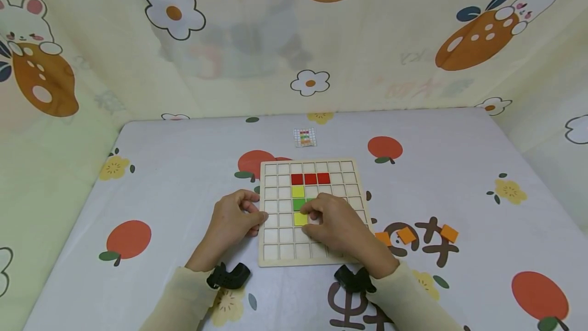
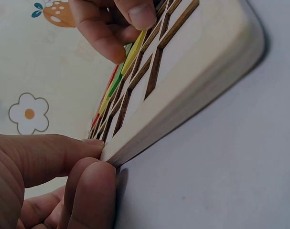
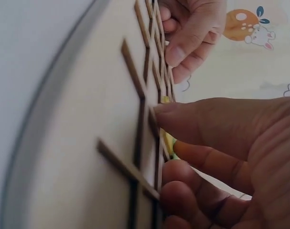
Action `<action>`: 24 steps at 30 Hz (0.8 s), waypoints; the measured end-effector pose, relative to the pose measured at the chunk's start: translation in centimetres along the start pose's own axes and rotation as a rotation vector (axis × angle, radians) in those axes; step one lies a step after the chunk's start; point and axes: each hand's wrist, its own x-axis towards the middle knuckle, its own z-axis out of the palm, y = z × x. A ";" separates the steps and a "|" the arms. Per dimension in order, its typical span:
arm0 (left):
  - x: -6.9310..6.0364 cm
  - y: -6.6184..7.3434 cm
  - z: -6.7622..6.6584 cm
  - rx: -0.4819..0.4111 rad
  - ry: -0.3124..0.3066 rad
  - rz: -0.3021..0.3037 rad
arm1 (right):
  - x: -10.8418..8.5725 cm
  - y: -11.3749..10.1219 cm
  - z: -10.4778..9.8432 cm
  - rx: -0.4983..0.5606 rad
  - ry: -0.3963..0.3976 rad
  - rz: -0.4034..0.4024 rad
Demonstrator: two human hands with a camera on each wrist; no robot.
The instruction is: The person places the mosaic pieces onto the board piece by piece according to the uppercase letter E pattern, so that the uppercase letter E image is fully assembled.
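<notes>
A wooden grid board (image 1: 275, 252) lies flat on the table. My left hand (image 1: 233, 218) holds its left edge with thumb and index finger; in the left wrist view the fingertips touch the board's rim (image 2: 135, 138). Over the board's middle, my right hand (image 1: 340, 226) pinches a yellow tile (image 1: 300, 219) at a cell, thumb and index finger on either side of it. Just above that are green tiles (image 1: 298, 204), partly covered by the right hand, then another yellow tile (image 1: 297, 191). Three red tiles (image 1: 310, 179) form a row near the top.
Three orange tiles (image 1: 406, 235) lie on the table to the board's right, one close to the right forearm. Behind the board is a small pattern card (image 1: 305, 137) with a coloured grid. A printed cloth (image 1: 257, 65) hangs along the table's back edge.
</notes>
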 end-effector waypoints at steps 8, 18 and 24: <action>0.0 0.0 0.1 0.011 -0.007 -0.005 | -2.2 1.2 -2.3 -0.061 0.017 0.007; 0.0 0.1 -0.2 0.024 -0.008 0.000 | -6.7 5.7 -5.8 -0.022 0.142 0.036; -0.1 0.0 0.0 0.017 -0.008 0.008 | -8.3 7.5 -6.5 -0.087 0.139 0.047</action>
